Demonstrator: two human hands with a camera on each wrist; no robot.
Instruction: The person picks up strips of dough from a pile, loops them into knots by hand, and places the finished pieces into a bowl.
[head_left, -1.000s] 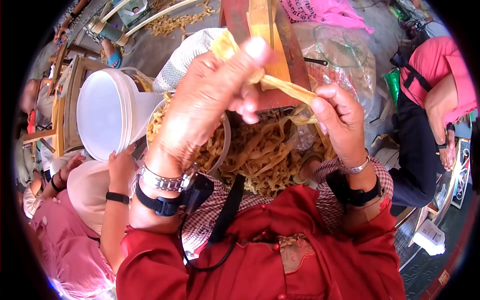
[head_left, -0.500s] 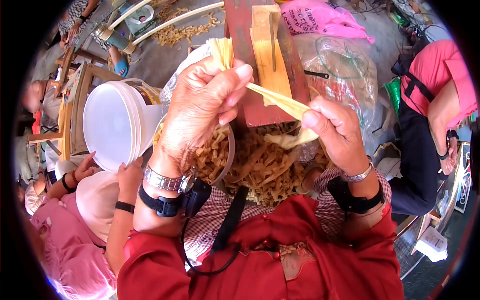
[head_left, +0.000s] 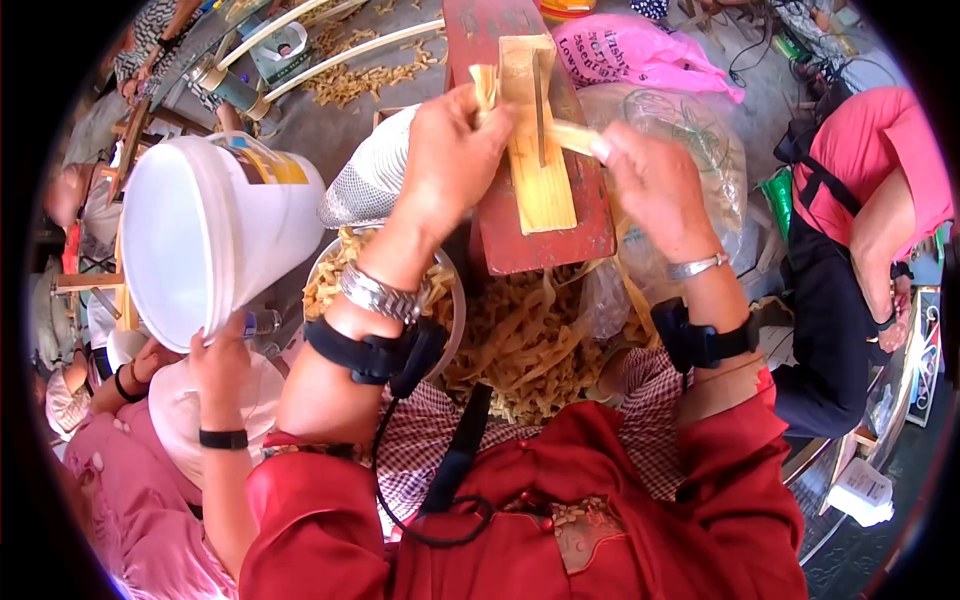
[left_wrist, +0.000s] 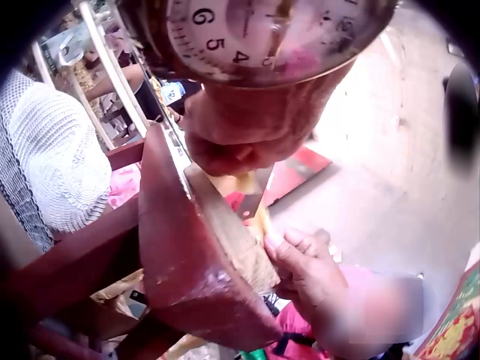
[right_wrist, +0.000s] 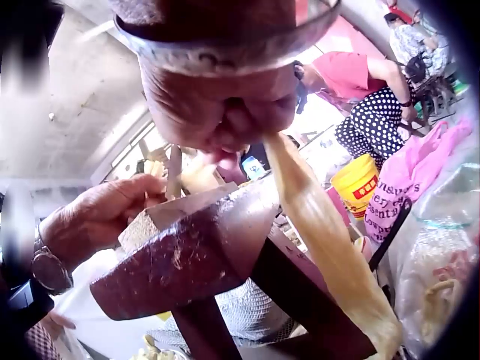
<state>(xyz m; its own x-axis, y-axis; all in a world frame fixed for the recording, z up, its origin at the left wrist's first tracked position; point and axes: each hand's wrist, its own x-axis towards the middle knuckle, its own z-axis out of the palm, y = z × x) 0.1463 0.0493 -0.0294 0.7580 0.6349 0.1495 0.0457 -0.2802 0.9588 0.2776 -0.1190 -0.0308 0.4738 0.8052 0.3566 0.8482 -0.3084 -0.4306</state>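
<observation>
Well, from here I have both hands working at the narrow metal blade (head_left: 542, 110), which stands in a pale wooden block (head_left: 546, 210) on the red bench (head_left: 595, 225). The left hand (head_left: 447, 150) is curled, thumb and fingers pinching one end of the yellowish strip (head_left: 573, 138), with a folded tip poking up on the blade's left. The right hand (head_left: 658, 185) is curled too, pinching the strip on the blade's right, while a long tail hangs below it in the right wrist view. The strip appears to cross the blade between the two grips, though blur stops me telling whether the metal has bitten in. To do this well, I judge I should hold the strip taut, pull evenly with both hands and let the tail hang free of the bench. The left thumb sits near the blade, so I'd want fingertips well outside its line.
</observation>
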